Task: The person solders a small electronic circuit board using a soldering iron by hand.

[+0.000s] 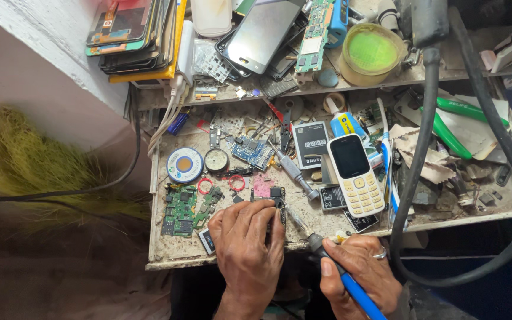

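The small circuit board (275, 201) lay at lower centre of the frame, pinned under the curled fingers of the left hand (247, 240), the nearer hand. The right hand (360, 269), closed on a blue-handled soldering iron (333, 266), aimed its long axis up-left toward the board. Upper right of the board lay a white keypad phone (355, 175) and a dark rectangular battery (310, 144); a round blue-and-white reel (185, 165) sat to the left.

Soldering iron (327, 261) (blue-handled) over board (275, 198)
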